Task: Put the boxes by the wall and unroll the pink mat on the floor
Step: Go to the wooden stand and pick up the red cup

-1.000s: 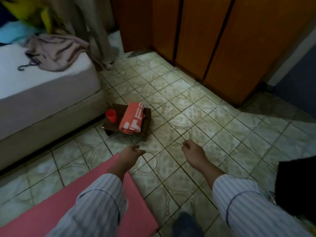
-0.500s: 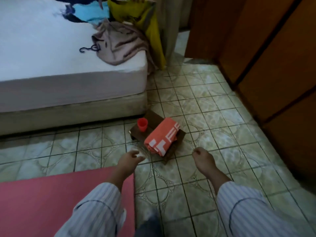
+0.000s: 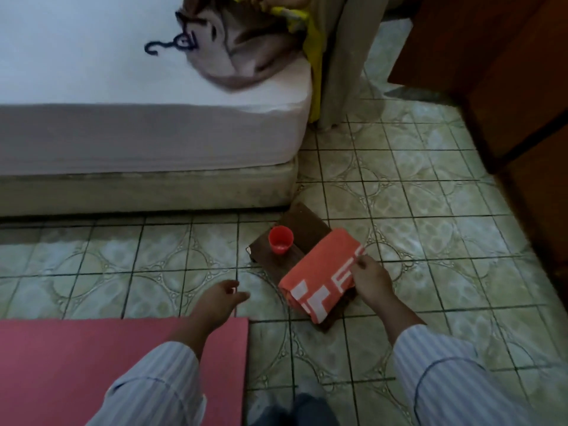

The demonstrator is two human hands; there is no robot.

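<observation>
Pink, orange and red against pale green tiles

The mat is plain pink; the folded towel orange with white block shapes; the cup red; the sleeves pale blue with fine stripes; the floor pale green with ring motifs.

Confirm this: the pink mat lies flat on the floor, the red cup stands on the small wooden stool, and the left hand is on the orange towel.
Wrong hand. In the head view the right hand is on the orange towel; the left hand hovers open, touching nothing. The rest is correct.
</observation>
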